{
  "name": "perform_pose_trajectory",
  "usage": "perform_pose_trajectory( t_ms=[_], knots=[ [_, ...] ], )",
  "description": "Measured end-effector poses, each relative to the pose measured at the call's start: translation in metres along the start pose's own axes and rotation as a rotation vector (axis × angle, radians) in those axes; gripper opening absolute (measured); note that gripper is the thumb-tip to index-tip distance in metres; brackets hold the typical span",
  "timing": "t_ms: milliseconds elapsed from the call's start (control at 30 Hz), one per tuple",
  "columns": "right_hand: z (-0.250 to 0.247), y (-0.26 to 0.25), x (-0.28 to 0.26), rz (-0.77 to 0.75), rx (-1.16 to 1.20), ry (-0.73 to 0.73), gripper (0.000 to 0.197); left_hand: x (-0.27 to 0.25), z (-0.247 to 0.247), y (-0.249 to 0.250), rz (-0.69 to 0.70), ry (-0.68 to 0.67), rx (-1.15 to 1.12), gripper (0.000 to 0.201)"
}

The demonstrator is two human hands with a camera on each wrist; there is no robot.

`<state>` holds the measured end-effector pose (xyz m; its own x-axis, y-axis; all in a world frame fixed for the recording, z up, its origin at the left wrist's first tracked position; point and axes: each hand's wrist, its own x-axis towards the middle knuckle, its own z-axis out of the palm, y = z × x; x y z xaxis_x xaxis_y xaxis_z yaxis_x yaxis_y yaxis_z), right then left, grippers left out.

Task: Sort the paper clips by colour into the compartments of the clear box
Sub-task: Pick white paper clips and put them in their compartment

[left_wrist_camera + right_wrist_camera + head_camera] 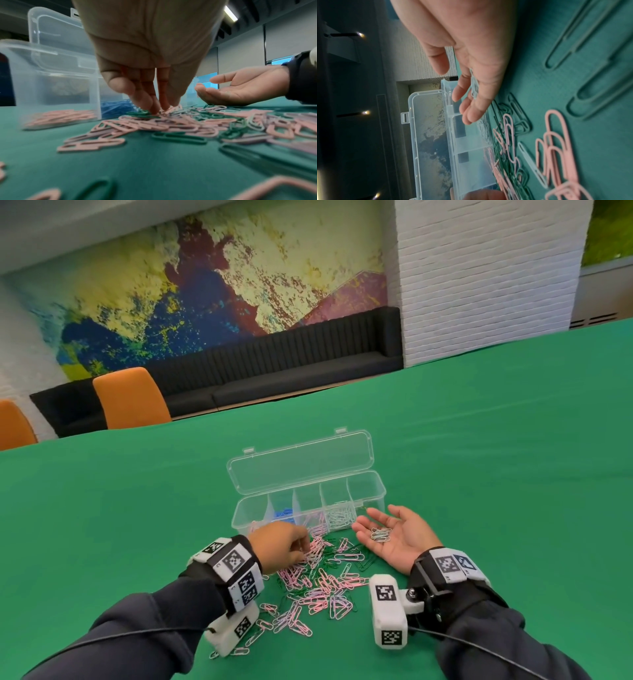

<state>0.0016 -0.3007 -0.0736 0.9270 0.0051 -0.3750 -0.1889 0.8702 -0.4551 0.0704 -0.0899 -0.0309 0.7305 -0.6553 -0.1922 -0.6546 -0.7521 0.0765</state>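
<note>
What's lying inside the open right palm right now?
A small bunch of white paper clips lies loose in the upturned right hand, whose fingers are relaxed, not closed over them. The clips overlap, so their exact number cannot be told.

pink, green and white clips (318, 583) on my green cloth (479, 474); blue clips (284, 513) in the clear box (378, 491); orange chair (130, 398).

Across my green-covered bench (479, 440) a long black sofa (274, 364) runs under a wall mural (205, 285) splashed with yellow, blue and dark red; two orange chairs (132, 398) stand at the bench's far left edge; a white brick pillar (486, 275) rises to the sofa's right.
</note>
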Motion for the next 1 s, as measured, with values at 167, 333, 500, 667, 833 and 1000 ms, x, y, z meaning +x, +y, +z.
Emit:
perform_pose_trajectory(
  t_ms=[167, 333, 500, 667, 833, 1000],
  knots=[
    [-0.001, 0.0, 0.001, -0.018, -0.01, 0.009, 0.036, 0.007, 0.002, -0.004, -0.014, -0.043, 0.021, 0.014],
    [-0.001, 0.001, 0.001, -0.022, -0.026, 0.012, 0.034, 0.007, 0.001, 0.0, 0.002, -0.016, 0.053, 0.021],
    [-0.002, 0.001, 0.002, -0.024, -0.026, 0.01, 0.034, 0.007, 0.0, 0.008, 0.085, -0.035, 0.084, 0.012],
    [-0.003, 0.001, 0.005, -0.02, -0.025, 0.009, 0.033, 0.009, 0.0, 0.009, 0.061, -0.042, 0.083, 0.005],
    [-0.002, 0.002, 0.007, -0.009, -0.033, 0.007, 0.033, 0.01, -0.01, 0.017, 0.091, 0.088, -0.115, 0.005],
    [0.001, 0.002, 0.005, 0.008, -0.047, 0.023, 0.034, 0.015, -0.028, 0.044, 0.09, 0.361, -0.526, 0.019]
  ],
)
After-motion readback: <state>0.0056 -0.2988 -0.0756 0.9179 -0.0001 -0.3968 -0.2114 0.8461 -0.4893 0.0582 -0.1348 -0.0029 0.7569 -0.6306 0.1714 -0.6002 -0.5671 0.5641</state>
